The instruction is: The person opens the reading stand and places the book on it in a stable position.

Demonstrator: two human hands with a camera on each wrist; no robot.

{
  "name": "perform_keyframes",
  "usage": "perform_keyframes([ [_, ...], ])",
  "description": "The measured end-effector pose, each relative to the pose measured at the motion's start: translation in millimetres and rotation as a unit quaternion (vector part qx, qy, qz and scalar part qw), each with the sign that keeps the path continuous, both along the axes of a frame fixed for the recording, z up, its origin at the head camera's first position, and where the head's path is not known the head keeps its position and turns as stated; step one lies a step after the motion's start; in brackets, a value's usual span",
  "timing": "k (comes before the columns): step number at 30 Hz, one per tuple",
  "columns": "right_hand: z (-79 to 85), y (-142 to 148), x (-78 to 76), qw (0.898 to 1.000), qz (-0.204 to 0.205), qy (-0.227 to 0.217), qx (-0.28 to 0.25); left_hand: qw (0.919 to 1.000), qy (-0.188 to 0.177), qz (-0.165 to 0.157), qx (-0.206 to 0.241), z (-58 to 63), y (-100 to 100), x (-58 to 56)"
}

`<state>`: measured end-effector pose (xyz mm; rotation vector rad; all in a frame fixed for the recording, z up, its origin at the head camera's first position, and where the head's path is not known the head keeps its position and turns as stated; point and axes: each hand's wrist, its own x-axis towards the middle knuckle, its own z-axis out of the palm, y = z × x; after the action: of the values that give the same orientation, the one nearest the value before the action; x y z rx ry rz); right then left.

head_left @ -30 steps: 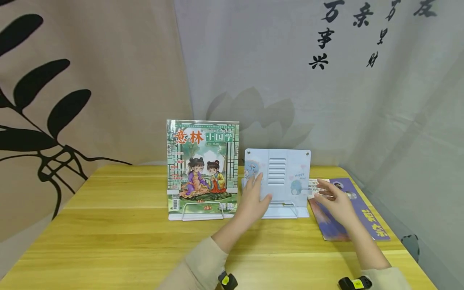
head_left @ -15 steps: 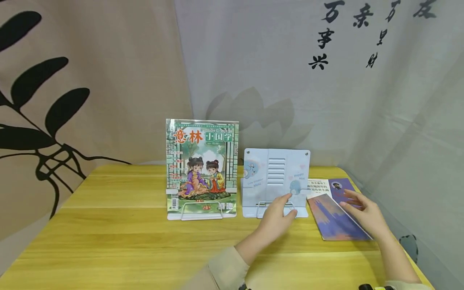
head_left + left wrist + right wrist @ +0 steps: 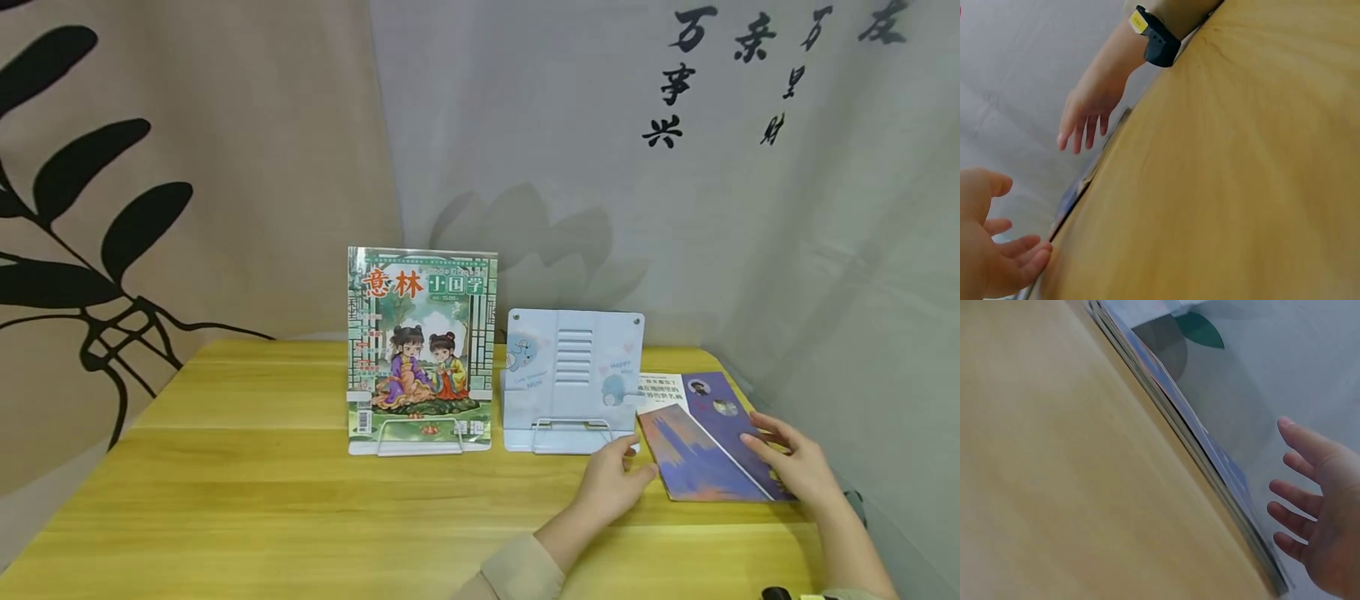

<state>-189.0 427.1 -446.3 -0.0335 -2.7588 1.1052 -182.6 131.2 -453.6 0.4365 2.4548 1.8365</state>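
A purple book (image 3: 697,458) with a white panel and a painted orange-and-blue area on its cover lies flat at the table's right side. My left hand (image 3: 617,483) is by its near left edge, fingers spread and nothing in them. On the other side my right hand (image 3: 797,460) hovers at the book's right edge, fingers loosely bent. Seen from the right wrist, several layers of page edges (image 3: 1191,447) form a thin stack beside the right hand (image 3: 1329,506). In the left wrist view the left hand (image 3: 997,244) also holds nothing.
A pale blue book stand (image 3: 573,358) with a wire holder stands left of the purple book. Beside it, a green magazine (image 3: 422,342) with two cartoon children stands upright on a similar stand. The wooden table (image 3: 262,500) ends at a grey-white curtain (image 3: 750,250).
My left hand has moved right, from in front of the pale blue stand to the purple book's left side. My right hand has shifted right, from over the book to its right edge.
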Motion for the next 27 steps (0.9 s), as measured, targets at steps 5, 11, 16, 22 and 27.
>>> perform_keyframes([
  [5,-8.9,9,0.6,0.999,-0.016,-0.026,-0.018,0.9996,-0.012,0.023,0.012,-3.4,11,1.6],
  [11,-16.0,15,-0.9,0.999,-0.018,-0.03,-0.004,0.9984,-0.001,0.053,-0.018,-5.4,21,-1.1],
  [16,-17.5,16,-1.8,0.999,-0.02,-0.04,0.01,0.9946,0.034,0.068,-0.071,-10.1,29,-5.8],
  [22,-17.7,15,-3.3,0.997,-0.012,-0.076,0.004,0.987,0.05,0.066,-0.137,-7.6,37,-5.5],
  [27,-18.0,16,-4.7,0.996,-0.005,-0.087,0.015,0.9794,0.05,0.073,-0.182,-2.3,43,-5.6],
])
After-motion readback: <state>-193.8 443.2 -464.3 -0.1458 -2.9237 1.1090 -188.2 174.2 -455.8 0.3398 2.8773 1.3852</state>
